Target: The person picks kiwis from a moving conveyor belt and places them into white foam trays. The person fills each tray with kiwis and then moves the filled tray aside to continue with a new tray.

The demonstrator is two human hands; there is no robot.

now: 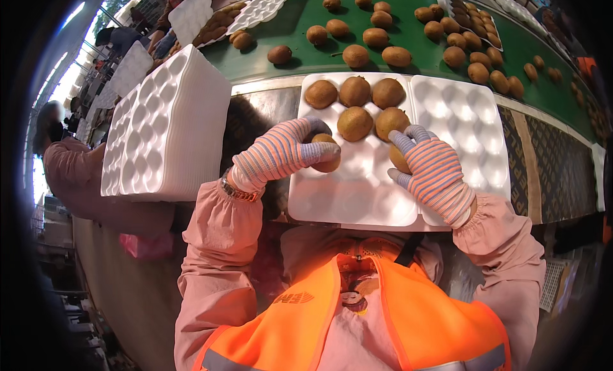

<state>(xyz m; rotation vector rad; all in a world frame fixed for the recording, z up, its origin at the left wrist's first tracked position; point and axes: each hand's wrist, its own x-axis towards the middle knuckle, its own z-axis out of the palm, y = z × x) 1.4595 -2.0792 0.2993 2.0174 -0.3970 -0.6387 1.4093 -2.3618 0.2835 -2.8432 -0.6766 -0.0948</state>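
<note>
A white moulded foam tray lies in front of me. Three kiwifruit fill its far row, and two more sit in the row nearer me. My left hand, in a striped knit glove, grips a kiwifruit between thumb and fingers at the tray's left column. On the other side my right hand, gloved alike, has its fingers around another kiwifruit, partly hidden by them, over the right column. A second foam tray lies against the first one's right side.
A tall stack of foam trays stands at left. Beyond my tray, a green conveyor belt carries scattered kiwifruit and a filled tray. Another person's pink sleeve shows behind the stack. A patterned board covers the right side.
</note>
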